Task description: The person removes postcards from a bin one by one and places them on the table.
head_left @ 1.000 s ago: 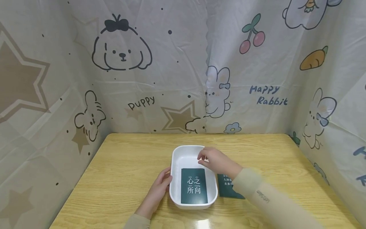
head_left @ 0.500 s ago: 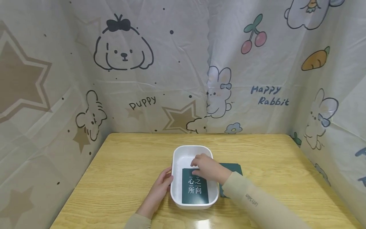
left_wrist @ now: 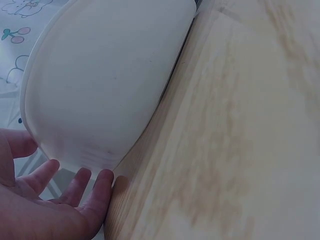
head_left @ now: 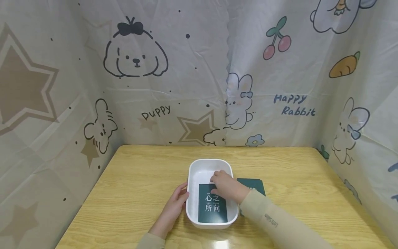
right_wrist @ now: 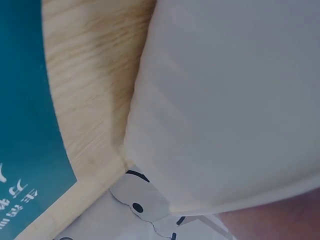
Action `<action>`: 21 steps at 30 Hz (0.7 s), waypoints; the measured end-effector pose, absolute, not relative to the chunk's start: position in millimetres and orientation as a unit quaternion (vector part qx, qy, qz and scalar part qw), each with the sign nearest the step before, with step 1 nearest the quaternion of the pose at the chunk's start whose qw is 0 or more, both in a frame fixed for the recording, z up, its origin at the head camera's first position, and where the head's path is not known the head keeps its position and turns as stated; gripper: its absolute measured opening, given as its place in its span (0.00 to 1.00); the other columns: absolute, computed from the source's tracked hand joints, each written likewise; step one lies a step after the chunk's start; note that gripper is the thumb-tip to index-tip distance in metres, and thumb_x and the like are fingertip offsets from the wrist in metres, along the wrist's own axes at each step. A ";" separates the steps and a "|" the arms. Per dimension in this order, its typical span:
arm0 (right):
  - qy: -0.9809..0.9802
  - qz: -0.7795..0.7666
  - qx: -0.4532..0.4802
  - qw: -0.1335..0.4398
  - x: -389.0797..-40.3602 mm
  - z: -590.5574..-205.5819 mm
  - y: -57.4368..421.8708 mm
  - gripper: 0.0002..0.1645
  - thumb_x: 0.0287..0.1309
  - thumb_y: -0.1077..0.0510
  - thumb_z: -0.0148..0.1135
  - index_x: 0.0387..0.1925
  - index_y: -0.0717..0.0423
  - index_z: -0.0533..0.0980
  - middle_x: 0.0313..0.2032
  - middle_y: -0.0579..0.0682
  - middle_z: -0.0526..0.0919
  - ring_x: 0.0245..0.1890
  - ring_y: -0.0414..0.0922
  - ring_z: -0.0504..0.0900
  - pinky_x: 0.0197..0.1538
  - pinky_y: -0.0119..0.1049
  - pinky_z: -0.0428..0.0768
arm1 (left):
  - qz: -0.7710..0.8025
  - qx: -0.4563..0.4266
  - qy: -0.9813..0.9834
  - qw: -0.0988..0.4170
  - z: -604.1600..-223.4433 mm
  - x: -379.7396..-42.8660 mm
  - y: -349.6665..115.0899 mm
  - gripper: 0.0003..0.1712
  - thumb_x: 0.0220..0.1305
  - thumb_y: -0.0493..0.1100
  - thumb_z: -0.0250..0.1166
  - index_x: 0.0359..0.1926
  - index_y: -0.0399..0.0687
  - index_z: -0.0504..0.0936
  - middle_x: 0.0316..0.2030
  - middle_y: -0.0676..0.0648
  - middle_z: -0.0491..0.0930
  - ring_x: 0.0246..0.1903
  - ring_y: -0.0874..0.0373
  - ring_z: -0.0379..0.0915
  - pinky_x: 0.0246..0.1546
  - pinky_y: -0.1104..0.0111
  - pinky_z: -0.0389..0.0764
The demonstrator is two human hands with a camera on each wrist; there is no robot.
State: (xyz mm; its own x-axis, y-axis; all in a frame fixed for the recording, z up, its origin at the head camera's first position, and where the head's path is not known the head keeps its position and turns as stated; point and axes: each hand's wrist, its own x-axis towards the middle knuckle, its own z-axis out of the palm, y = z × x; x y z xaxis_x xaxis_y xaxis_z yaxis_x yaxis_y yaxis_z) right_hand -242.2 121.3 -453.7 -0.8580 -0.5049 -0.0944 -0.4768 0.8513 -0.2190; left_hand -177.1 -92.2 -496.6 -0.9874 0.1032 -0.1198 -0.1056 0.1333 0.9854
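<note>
A white rectangular basin (head_left: 194, 173) with rounded corners stands on the table. Flat inside its near half lies a dark green card (head_left: 212, 214) with large white Chinese characters. My left hand (head_left: 176, 199) rests against the basin's left side; the left wrist view has its fingertips (left_wrist: 103, 180) against the outer wall. Over the basin's right rim reaches my right hand (head_left: 228, 185), thumb and fingers apart above the card's far edge; whether they touch it I cannot tell. More green cards (head_left: 253, 182) lie right of the basin, partly behind the right forearm.
The wood-grain table (head_left: 149, 173) extends around the basin on both sides and behind it. A light printed curtain (head_left: 192, 86) hangs along the table's back and sides. In the right wrist view, a green card (right_wrist: 30, 100) lies beside the basin, a strip of table between them.
My right hand has come down and nearer into the basin, from its far right rim to the card's far edge. The left hand and the basin have stayed put.
</note>
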 end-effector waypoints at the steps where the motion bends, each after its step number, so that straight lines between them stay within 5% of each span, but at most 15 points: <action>1: 0.960 -0.091 -0.255 0.075 -242.5 -454.0 121.0 0.26 0.54 0.48 0.66 0.52 0.55 0.78 0.49 0.51 0.80 0.46 0.44 0.72 0.57 0.43 0.78 | 0.658 0.000 0.749 0.080 -496.7 -177.2 -92.3 0.29 0.72 0.49 0.49 0.70 0.49 0.60 0.64 0.33 0.66 0.60 0.41 0.64 0.59 0.46 0.71; 21: 0.965 -0.066 -0.242 0.071 -243.7 -458.4 116.3 0.23 0.50 0.48 0.69 0.46 0.55 0.79 0.41 0.49 0.80 0.41 0.43 0.73 0.52 0.41 0.81 | 0.661 0.007 0.747 0.073 -498.6 -178.2 -93.6 0.28 0.71 0.49 0.50 0.69 0.50 0.62 0.63 0.33 0.67 0.59 0.42 0.64 0.59 0.46 0.71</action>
State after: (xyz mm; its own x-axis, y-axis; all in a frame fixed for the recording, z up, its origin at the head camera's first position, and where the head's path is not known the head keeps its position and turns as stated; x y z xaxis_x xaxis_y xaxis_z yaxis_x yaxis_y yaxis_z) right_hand -243.7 116.3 -458.4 -0.8728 -0.4765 -0.1059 -0.4578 0.8744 -0.1610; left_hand -178.2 -93.6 -498.6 -0.9891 0.1071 -0.1007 -0.0869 0.1266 0.9881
